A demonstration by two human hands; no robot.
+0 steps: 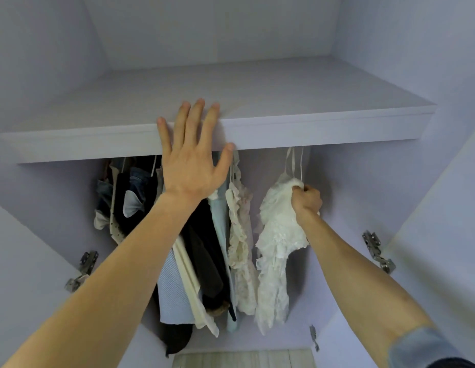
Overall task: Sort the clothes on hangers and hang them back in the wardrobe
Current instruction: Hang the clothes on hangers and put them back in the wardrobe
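White lace makes up the strappy top [277, 235] hanging by thin straps below the wardrobe shelf [324, 126]; its upper edge is bunched in the right hand [306, 201], whose curled fingers [309, 193] clamp on the fabric; just left of those fingers hangs a cream lace garment [240, 235], then a packed row of dark and pale clothes [201, 261]; the left hand [193, 166] lies flat on the shelf's front edge, fingers straight and spread apart, above that row.

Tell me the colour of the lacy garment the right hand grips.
White: the ruffled lace garment, gripped by the right hand, shows best in the head view.
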